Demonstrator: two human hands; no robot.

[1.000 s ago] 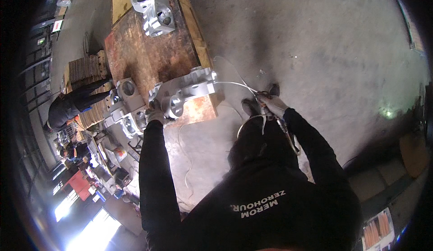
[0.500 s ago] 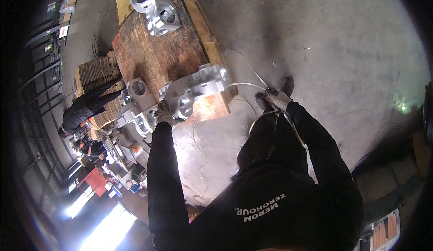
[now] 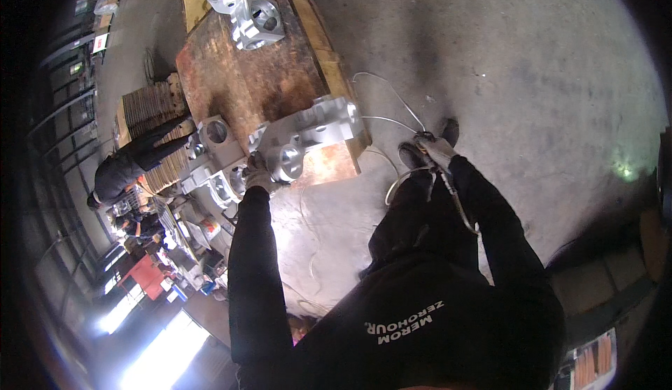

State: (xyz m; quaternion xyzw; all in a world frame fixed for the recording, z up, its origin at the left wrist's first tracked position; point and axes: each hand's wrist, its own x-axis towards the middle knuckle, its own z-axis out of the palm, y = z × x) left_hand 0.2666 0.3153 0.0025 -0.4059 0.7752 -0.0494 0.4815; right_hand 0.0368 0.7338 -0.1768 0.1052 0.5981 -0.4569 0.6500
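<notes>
My left hand (image 3: pixel 258 175), gloved, is closed on the near end of a silver metal casting (image 3: pixel 315 129) with large round bores, which lies across the near part of a worn table. Just left of that hand is another silver casting (image 3: pixel 218 141) with round openings. My right hand (image 3: pixel 439 150), in a pale glove, is held out over my shoes, right of the table. It is closed around a small hose-fed hand tool, whose exact kind is hidden by the fingers. From it a pale hose (image 3: pixel 456 197) runs back along my right forearm, and thin pale lines stretch toward the table.
A third silver casting (image 3: pixel 246 8) stands at the table's far end. The brown tabletop (image 3: pixel 241 75) is scuffed. Pale hose (image 3: pixel 394 188) loops by my legs. At left, a person in black (image 3: pixel 122 169) bends beside stacked brown sheets (image 3: pixel 150 110); a cluttered bench (image 3: pixel 185 239) stands nearer.
My right hand has shifted slightly right with the tool, and the hose has moved along. My left hand stays on the casting. The whole view has tilted a little.
</notes>
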